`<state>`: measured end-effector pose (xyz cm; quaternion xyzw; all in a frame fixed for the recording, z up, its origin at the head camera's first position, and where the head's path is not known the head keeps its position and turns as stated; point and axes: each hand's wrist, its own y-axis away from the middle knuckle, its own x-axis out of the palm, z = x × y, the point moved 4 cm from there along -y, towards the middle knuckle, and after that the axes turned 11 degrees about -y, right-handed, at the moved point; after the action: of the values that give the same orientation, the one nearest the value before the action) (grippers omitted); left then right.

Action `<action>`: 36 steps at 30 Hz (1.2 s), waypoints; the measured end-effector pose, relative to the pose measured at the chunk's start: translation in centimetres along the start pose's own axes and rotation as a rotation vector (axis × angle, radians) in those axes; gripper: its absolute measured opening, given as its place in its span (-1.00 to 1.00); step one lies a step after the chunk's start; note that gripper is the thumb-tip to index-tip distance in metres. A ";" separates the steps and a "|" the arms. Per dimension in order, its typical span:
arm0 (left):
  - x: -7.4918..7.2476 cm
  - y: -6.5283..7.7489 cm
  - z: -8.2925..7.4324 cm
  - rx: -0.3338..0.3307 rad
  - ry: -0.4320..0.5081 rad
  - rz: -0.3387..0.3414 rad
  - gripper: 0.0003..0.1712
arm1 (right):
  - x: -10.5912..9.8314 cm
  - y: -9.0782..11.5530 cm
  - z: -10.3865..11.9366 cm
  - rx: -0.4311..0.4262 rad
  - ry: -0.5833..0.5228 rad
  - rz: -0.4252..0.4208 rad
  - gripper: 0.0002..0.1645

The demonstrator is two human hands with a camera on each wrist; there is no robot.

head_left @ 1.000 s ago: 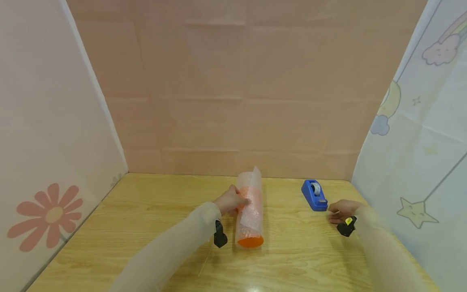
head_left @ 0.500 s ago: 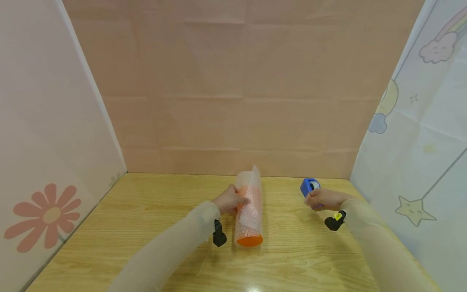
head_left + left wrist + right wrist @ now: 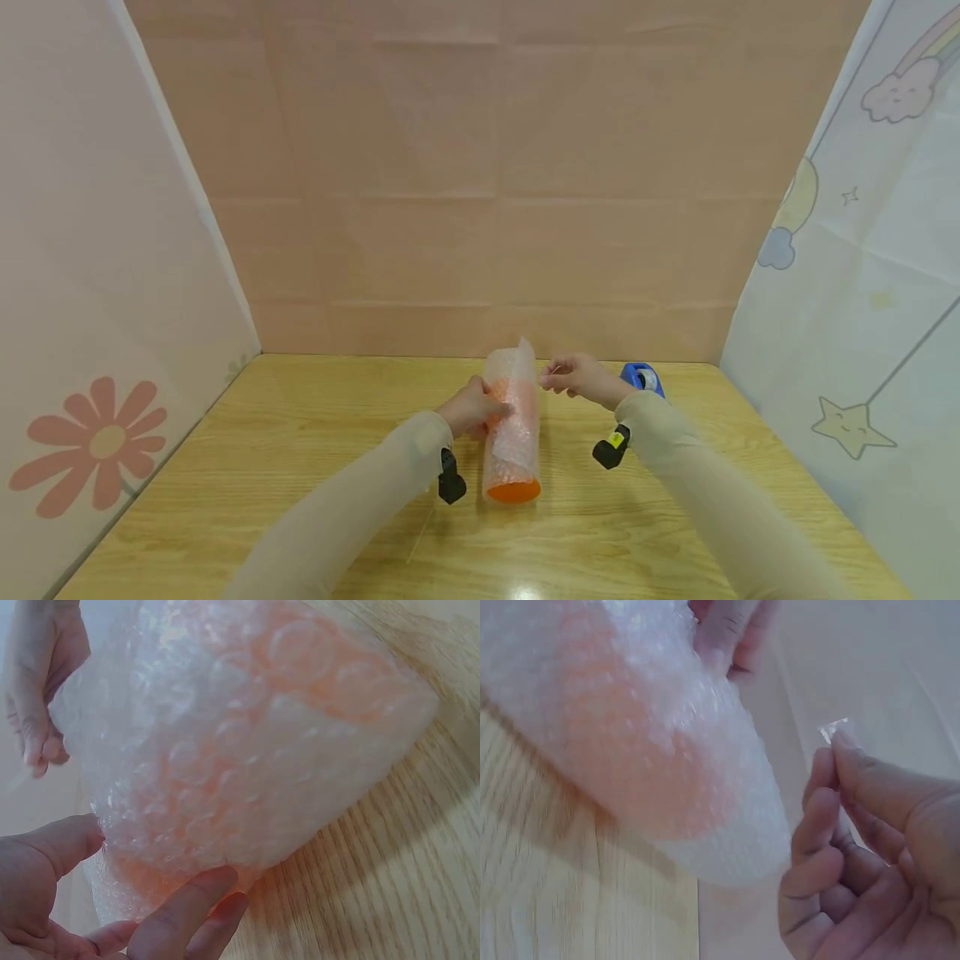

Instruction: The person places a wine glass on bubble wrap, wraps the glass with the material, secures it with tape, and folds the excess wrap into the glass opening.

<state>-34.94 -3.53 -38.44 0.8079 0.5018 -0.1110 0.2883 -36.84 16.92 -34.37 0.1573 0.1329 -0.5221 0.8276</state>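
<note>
An orange cylinder wrapped in clear bubble wrap [image 3: 516,429] lies lengthwise on the table, its bare orange end [image 3: 514,492] facing me. My left hand [image 3: 471,406] grips it from the left side, thumb on top. In the left wrist view the fingers [image 3: 180,911] curl round the bubble wrap, pressing into it. Just right of the roll's far part, my right hand [image 3: 581,379] pinches a short piece of clear tape [image 3: 832,730] between thumb and forefinger. The tape sticks up from the fingertips, apart from the wrap. A loose flap of wrap [image 3: 523,354] stands up at the far end.
Behind my right wrist stands a blue tape dispenser [image 3: 652,379], partly hidden by the sleeve. A thin pale strip [image 3: 420,533] lies on the wooden table [image 3: 315,450] beside my left forearm. Fabric walls close off the back and both sides.
My right hand has moved left from beside the tape dispenser, passing over it to the far right side of the wrapped roll. My left hand has kept its grip in place.
</note>
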 end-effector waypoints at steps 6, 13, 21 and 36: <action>0.0 0.1 0.0 -0.009 -0.012 0.006 -0.41 | 1.7 -1.4 1.2 0.046 0.069 0.035 -0.69; -0.1 0.6 -0.3 -0.006 -0.012 0.010 -0.37 | 2.3 -2.5 2.0 0.066 0.099 0.065 -0.72; -0.1 0.3 -0.3 0.014 -0.012 0.010 -0.37 | 2.9 -3.0 2.6 0.033 0.093 0.106 -0.77; 0.0 -0.4 0.2 0.005 0.002 0.015 -0.37 | 3.5 -4.1 1.1 0.031 0.166 0.050 -0.91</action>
<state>-35.30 -3.48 -38.71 0.8125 0.4958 -0.1091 0.2865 -38.97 11.91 -35.21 0.2162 0.1887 -0.4887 0.8239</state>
